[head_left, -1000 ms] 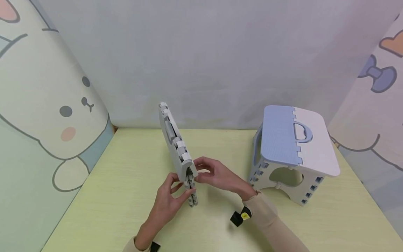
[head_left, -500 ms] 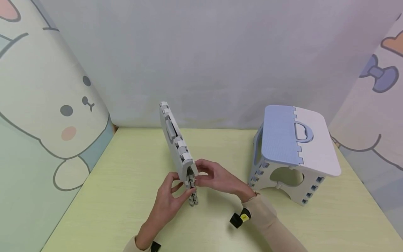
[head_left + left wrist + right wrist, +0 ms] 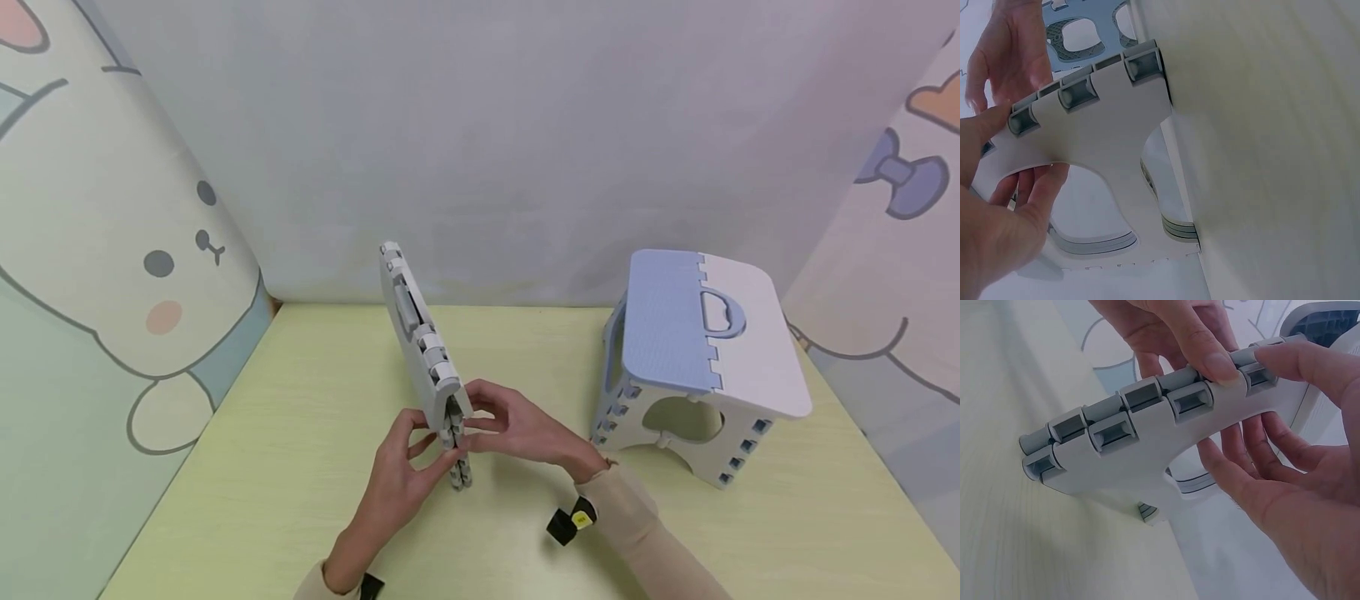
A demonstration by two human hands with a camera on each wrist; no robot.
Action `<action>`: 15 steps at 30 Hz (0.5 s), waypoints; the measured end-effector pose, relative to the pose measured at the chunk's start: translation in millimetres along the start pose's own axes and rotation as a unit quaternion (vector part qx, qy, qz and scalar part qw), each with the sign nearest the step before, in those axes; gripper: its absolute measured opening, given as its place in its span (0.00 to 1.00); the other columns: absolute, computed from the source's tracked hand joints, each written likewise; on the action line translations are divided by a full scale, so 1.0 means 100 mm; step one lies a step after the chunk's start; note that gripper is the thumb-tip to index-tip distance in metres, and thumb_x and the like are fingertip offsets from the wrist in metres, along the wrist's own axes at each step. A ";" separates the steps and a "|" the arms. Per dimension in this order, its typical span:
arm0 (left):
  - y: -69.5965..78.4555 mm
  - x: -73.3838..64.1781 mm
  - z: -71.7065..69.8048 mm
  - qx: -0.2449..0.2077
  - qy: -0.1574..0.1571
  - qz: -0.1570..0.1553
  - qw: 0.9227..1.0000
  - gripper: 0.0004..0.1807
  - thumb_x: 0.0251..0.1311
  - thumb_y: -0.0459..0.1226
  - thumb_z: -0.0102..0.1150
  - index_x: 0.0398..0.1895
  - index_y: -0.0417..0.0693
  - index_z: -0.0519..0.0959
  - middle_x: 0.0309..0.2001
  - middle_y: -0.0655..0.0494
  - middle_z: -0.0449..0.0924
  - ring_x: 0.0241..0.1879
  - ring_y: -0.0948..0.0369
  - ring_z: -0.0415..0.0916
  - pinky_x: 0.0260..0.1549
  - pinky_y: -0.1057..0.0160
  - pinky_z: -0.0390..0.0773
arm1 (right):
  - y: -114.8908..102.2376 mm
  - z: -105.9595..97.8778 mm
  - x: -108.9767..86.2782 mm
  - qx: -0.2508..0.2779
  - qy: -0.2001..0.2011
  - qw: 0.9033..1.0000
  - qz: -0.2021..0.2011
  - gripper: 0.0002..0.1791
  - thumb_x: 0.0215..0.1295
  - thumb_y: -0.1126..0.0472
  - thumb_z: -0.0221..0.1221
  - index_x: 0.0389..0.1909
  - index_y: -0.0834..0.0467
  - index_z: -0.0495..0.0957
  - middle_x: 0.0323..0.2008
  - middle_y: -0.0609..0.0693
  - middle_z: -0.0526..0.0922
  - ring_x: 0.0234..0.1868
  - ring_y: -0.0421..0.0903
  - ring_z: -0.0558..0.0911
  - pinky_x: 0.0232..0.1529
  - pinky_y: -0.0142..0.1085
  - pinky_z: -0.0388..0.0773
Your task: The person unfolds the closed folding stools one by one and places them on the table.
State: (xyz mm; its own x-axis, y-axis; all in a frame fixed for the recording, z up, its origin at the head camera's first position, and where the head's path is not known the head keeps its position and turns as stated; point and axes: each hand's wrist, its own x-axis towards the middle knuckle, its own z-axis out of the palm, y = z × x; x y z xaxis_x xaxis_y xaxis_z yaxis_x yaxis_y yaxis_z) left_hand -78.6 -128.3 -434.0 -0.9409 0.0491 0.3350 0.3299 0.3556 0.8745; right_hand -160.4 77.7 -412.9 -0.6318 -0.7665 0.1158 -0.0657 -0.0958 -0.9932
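Observation:
A pale grey-white folding stool [image 3: 427, 342], folded flat, stands upright on its edge on the table, with its hinged leg ends toward me. On its left side my left hand [image 3: 401, 471] grips the near leg panel, thumb on the hinge edge. My right hand [image 3: 525, 429] holds the other side. The right wrist view shows the right hand's fingers [image 3: 1254, 447] curled into the leg panel's cutout, while its thumb or index finger lies along the hinge row. In the left wrist view, the left fingers [image 3: 1038, 187] come through the cutout of the leg panel [image 3: 1116, 119].
An unfolded stool with a blue and white top [image 3: 663, 321] and a blue carry handle stands at the right of the table [image 3: 300, 400]. A pale wall [image 3: 487, 167] rises behind the table, and cartoon-printed panels [image 3: 97, 208] flank it.
My right hand has slid slightly down along the folded stool, and its thumb now sits lower, closer to the left thumb. The left hand and both stools have hardly moved.

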 end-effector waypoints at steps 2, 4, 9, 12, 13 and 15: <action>0.00 0.00 0.00 0.003 0.001 -0.002 1.000 0.27 0.56 0.31 0.76 0.55 0.41 0.72 0.51 0.55 0.76 0.59 0.49 0.78 0.51 0.50 0.83 | 0.01 0.01 0.01 -0.009 0.006 1.000 -0.007 0.28 0.65 0.67 0.69 0.64 0.59 0.72 0.63 0.55 0.74 0.67 0.51 0.74 0.68 0.42 0.72; 0.01 0.00 0.00 0.004 0.000 -0.002 1.000 0.27 0.55 0.29 0.76 0.55 0.40 0.71 0.51 0.55 0.76 0.58 0.49 0.78 0.51 0.51 0.83 | 0.02 0.03 0.01 -0.021 0.012 1.000 -0.015 0.28 0.64 0.67 0.69 0.64 0.58 0.73 0.62 0.54 0.74 0.65 0.52 0.74 0.68 0.43 0.72; 0.01 0.00 -0.01 0.005 0.001 0.000 1.000 0.27 0.55 0.28 0.76 0.54 0.40 0.71 0.51 0.55 0.77 0.57 0.49 0.79 0.51 0.51 0.83 | 0.05 0.07 0.02 -0.056 0.035 0.997 -0.026 0.28 0.63 0.65 0.70 0.63 0.55 0.74 0.60 0.51 0.77 0.61 0.50 0.77 0.65 0.43 0.75; 0.01 0.00 -0.01 0.007 0.001 0.005 1.000 0.26 0.55 0.28 0.76 0.54 0.41 0.71 0.50 0.55 0.77 0.57 0.50 0.79 0.51 0.51 0.83 | 0.05 0.09 0.02 -0.066 0.046 0.996 -0.028 0.28 0.62 0.65 0.71 0.62 0.54 0.75 0.59 0.50 0.77 0.60 0.50 0.78 0.64 0.43 0.76; 0.00 0.00 -0.01 0.007 0.001 0.007 1.000 0.26 0.55 0.28 0.76 0.54 0.41 0.72 0.50 0.56 0.77 0.57 0.50 0.79 0.50 0.52 0.83 | 0.05 0.09 0.02 -0.068 0.049 0.996 -0.028 0.28 0.62 0.65 0.72 0.62 0.53 0.75 0.59 0.49 0.77 0.60 0.49 0.78 0.64 0.43 0.76; 0.00 0.00 -0.01 0.008 -0.001 0.011 1.000 0.26 0.55 0.29 0.76 0.54 0.41 0.72 0.50 0.56 0.77 0.57 0.50 0.79 0.51 0.51 0.83 | 0.05 0.10 0.02 -0.071 0.053 0.996 -0.030 0.28 0.61 0.65 0.72 0.62 0.53 0.75 0.59 0.49 0.77 0.59 0.49 0.79 0.64 0.43 0.77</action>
State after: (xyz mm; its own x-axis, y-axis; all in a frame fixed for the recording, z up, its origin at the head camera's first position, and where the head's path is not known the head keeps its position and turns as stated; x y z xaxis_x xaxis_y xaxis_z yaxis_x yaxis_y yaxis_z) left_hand -78.4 -129.5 -433.3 -0.9337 0.0580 0.3533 0.3489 0.3696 0.8612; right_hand -154.3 69.4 -417.1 -0.7008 -0.6903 0.1798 -0.2094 -0.0419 -0.9769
